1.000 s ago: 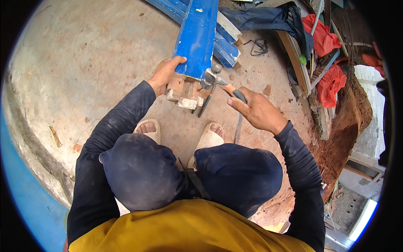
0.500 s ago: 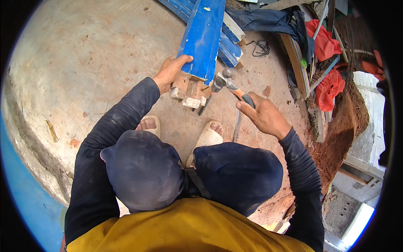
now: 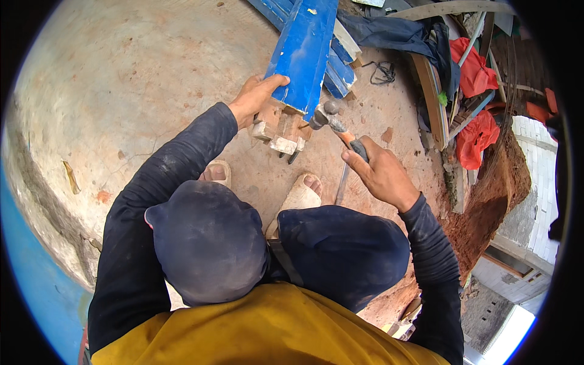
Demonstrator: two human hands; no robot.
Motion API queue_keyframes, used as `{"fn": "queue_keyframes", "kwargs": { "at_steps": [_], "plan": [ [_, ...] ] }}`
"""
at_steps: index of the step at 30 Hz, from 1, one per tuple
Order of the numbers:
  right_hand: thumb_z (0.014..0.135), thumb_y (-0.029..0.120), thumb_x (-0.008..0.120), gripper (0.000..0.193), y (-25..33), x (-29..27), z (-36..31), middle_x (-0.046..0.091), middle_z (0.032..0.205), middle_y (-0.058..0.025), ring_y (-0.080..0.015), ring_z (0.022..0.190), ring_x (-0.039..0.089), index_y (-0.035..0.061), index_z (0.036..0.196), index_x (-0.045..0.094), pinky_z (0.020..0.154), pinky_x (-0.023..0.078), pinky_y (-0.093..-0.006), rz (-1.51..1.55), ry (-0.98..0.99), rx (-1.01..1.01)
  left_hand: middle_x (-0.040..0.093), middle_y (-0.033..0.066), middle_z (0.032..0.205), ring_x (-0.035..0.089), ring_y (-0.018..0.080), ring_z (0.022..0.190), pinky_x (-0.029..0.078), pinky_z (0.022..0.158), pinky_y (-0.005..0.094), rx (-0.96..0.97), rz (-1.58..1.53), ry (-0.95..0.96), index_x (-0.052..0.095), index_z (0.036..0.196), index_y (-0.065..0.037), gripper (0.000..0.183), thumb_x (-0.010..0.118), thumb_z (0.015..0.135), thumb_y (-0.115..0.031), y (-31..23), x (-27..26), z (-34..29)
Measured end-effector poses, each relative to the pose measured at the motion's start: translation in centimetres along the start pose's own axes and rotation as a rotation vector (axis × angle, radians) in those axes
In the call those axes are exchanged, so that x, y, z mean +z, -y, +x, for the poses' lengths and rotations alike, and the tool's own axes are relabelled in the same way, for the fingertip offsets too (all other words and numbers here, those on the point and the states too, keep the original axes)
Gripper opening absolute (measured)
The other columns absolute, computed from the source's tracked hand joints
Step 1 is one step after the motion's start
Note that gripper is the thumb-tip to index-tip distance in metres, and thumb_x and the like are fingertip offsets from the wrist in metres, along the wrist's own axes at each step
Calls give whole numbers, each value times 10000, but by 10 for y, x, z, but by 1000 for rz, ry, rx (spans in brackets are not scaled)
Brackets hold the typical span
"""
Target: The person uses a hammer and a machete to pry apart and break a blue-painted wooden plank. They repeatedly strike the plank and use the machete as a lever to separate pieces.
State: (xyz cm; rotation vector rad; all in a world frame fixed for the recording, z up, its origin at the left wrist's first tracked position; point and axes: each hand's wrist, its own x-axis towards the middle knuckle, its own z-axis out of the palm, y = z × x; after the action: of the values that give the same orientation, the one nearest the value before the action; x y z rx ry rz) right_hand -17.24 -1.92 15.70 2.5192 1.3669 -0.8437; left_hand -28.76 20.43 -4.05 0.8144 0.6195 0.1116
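Observation:
My left hand (image 3: pixel 258 97) is wrapped over the left edge of a long blue-painted timber (image 3: pixel 304 55), thumb on its top face. Bare wood blocks (image 3: pixel 285 132) stick out from the timber's near end. In my right hand (image 3: pixel 384 173) is a hammer (image 3: pixel 342 131) with an orange and dark handle, gripped low on the grip. Its metal head, rounded at one end, is right beside the timber's near right corner; whether they touch I cannot tell. Under the bare ends, dark tips of something show, mostly hidden.
More blue timbers (image 3: pixel 339 76) lie under and behind the first. To the right are dark cloth (image 3: pixel 389 31), red plastic bags (image 3: pixel 477 140), boards (image 3: pixel 431 97) and a reddish earth edge (image 3: pixel 493 201). My sandalled feet (image 3: pixel 302 193) stand on the rough concrete floor (image 3: pixel 152 79).
The view has shifted slightly. The hammer head is a little closer to the timber's near right corner. Both hands keep their hold.

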Motion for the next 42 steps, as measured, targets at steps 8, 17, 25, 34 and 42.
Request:
{"fn": "queue_keyframes", "kwargs": {
  "at_steps": [8,17,25,34,42],
  "plan": [
    [1089,505,510,480,-1,-52,-35,529,667,-35,-95,488,500,28,1087,560,463,428,-238,993,-692,-194,644,237,1223,743,301,988,627,832,390,35,4,-24,449,1384,135,725,695,930,-374,1,5,1],
    [1064,516,562,537,-18,30,0,573,710,-58,-145,546,549,5,1222,605,536,451,-318,450,-117,-28,652,213,1229,704,252,1061,590,912,358,154,180,-108,510,1345,109,681,695,926,-394,10,6,-4],
    [1053,650,466,543,-13,-41,-31,465,681,-23,-127,508,484,107,1064,487,484,484,-284,1322,-940,-489,659,206,1202,717,248,1023,610,861,358,-1,46,-48,488,1356,114,680,680,941,-389,8,6,0],
    [1061,537,556,518,-27,15,-21,532,705,-55,-126,579,541,22,1105,594,523,448,-298,669,-234,69,665,211,1183,720,262,1039,626,801,361,-106,31,-51,477,1367,127,686,691,944,-368,7,4,-4],
    [1053,558,554,486,-23,34,-14,577,744,-112,-233,563,569,76,1112,526,566,509,-381,954,-477,-304,635,235,1246,724,286,1033,629,848,374,2,-1,-20,438,1393,142,750,697,935,-392,10,6,-4]
  ]
}}
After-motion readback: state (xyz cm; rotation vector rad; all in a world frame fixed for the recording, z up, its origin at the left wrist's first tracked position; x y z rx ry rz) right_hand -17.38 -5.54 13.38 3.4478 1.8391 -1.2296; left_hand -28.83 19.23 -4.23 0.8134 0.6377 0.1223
